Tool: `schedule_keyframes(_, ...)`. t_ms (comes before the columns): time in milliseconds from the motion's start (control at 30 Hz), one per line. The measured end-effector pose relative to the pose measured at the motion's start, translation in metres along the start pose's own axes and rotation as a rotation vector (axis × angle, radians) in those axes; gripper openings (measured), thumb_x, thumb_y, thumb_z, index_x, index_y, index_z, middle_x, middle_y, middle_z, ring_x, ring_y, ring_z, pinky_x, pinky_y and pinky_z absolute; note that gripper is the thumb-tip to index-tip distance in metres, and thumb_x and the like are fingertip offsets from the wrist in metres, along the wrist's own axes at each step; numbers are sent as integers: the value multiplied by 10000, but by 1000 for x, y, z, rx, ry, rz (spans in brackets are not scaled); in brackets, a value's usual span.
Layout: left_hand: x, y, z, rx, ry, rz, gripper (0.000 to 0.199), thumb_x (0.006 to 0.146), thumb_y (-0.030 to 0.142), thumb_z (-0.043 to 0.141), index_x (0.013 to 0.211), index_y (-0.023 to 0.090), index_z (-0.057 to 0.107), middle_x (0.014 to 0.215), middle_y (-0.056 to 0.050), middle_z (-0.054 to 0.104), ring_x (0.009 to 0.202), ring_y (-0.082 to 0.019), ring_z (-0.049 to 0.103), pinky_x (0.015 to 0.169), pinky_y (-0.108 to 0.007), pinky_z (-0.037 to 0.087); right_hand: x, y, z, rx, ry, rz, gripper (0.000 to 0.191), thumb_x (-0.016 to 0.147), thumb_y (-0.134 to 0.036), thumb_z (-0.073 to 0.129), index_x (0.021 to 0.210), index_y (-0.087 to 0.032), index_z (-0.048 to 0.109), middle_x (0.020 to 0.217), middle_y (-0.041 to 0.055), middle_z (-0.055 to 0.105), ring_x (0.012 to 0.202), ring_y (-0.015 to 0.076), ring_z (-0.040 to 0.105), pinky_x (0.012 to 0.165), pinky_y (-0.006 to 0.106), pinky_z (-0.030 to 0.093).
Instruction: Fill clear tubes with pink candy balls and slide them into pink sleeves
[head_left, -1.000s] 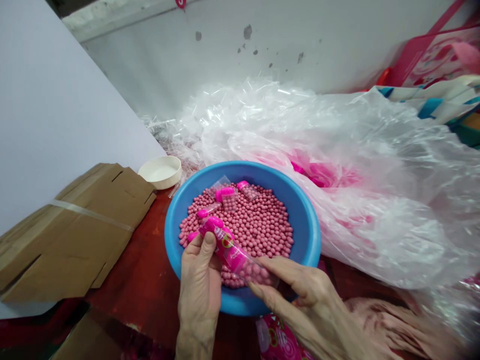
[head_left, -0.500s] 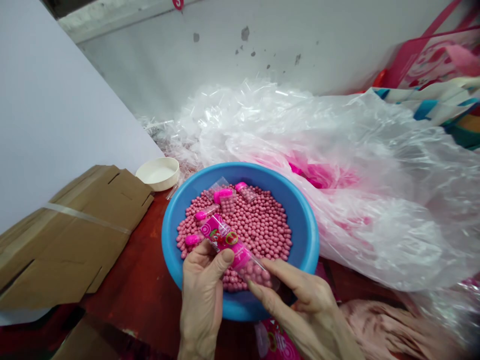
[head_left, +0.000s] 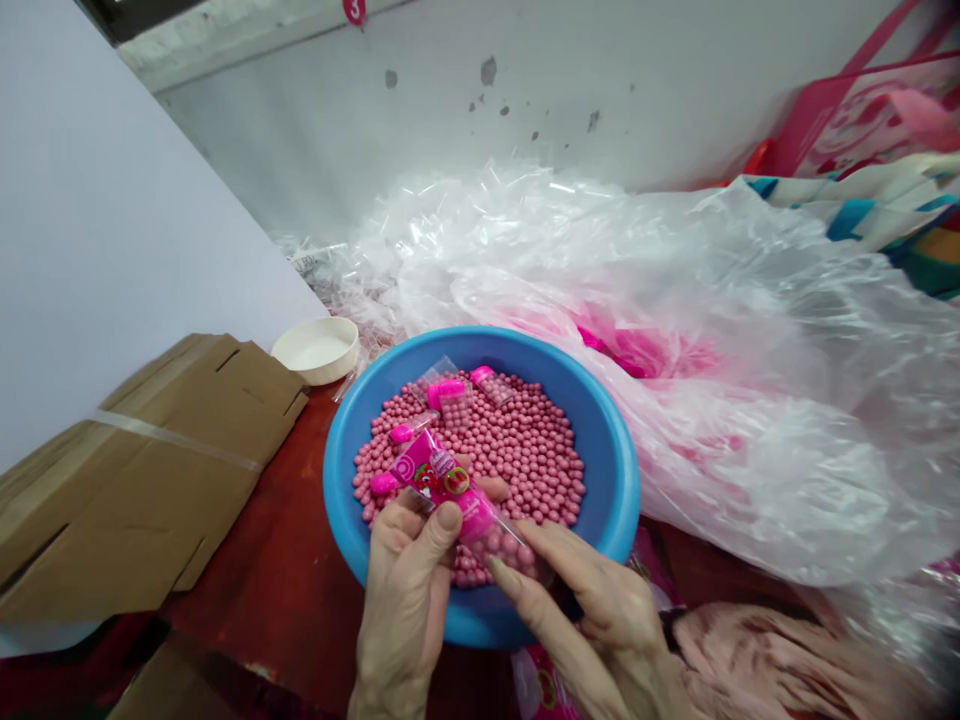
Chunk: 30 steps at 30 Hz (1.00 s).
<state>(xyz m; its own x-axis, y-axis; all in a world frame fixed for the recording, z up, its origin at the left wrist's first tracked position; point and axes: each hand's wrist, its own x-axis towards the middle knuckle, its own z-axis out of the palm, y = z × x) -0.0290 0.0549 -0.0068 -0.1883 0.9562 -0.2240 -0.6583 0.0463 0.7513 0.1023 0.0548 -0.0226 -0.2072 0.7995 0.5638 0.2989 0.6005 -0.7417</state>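
Over a blue basin I hold a printed pink packet whose clear lower end contains pink balls. My left hand grips its middle, thumb on top and fingertips showing behind it. The thumb and forefinger of my right hand pinch the clear lower end. Beneath the packet, the basin is filled with small round pink balls. Several small clear containers with bright pink caps, such as this bottle, lie on the balls at the back and left of the basin.
Left of the basin are folded cardboard and a round white dish on a red table. Clear plastic bags heap up behind and to the right. A brownish-pink cloth and another printed pink packet lie near the front.
Both hands and the packet have shifted slightly left and down. The packet's upper end has tilted a little, and left fingertips now show behind it.
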Motion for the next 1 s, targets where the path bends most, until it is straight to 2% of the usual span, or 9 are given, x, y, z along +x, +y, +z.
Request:
schedule_keyframes(100, 1, 0, -1, -65, 7, -11, 277, 654, 259, 777, 916, 188, 722, 711, -68, 760, 764, -235, 712, 802, -368, 530, 0, 0, 1, -20, 2, -18, 123, 882, -207, 541, 1003, -223, 558, 821, -12, 667, 757, 124, 660, 654, 160, 515)
schedule_keyframes(167, 2, 0, -1, -51, 19, -1, 328, 578, 303, 820, 870, 188, 726, 675, -64, 755, 742, -243, 714, 796, -373, 533, -2, 3, 3, -98, 46, -59, 130, 900, -220, 508, 1013, -196, 568, 811, 14, 677, 755, 141, 663, 634, 182, 526)
schedule_keyframes(300, 6, -2, 1, 29, 41, 22, 292, 544, 280, 839, 800, 181, 741, 706, -67, 761, 716, -233, 714, 802, -364, 529, -10, 11, 7, -434, 172, -346, 183, 898, -138, 466, 989, -136, 625, 910, 91, 702, 852, 194, 655, 747, 287, 533)
schedule_keyframes(367, 7, -2, 1, 51, 52, 27, 256, 553, 265, 835, 777, 176, 749, 714, -65, 762, 729, -225, 712, 809, -345, 524, -12, 12, 9, -548, 218, -415, 197, 893, -112, 458, 918, -135, 652, 929, 103, 705, 883, 204, 646, 807, 328, 516)
schedule_keyframes(567, 9, -2, -4, 53, 21, -4, 252, 535, 277, 842, 764, 202, 767, 671, -40, 755, 731, -219, 706, 834, -342, 510, -14, 4, 13, -613, 219, -306, 214, 916, -147, 475, 930, -29, 653, 813, 122, 734, 800, 189, 647, 831, 318, 481)
schedule_keyframes(700, 10, -2, -7, 44, -27, -72, 249, 536, 325, 837, 724, 180, 762, 701, -66, 756, 750, -248, 704, 847, -380, 501, -19, 5, 16, -586, 212, -325, 160, 892, -134, 525, 917, -42, 653, 864, 135, 744, 855, 210, 651, 838, 352, 485)
schedule_keyframes(800, 8, -2, -8, 35, -67, -119, 301, 538, 379, 825, 727, 153, 759, 735, -93, 753, 783, -285, 698, 832, -412, 507, -19, 5, 16, -559, 221, -285, 219, 928, -147, 449, 886, -85, 655, 860, 127, 737, 880, 206, 656, 826, 347, 506)
schedule_keyframes(1000, 8, -3, -11, 6, -97, -90, 288, 573, 373, 807, 772, 170, 762, 791, -93, 756, 802, -283, 694, 810, -403, 516, -6, 4, 6, -356, 137, -285, 207, 898, -140, 483, 1073, -64, 563, 874, 118, 719, 839, 182, 677, 706, 270, 571)
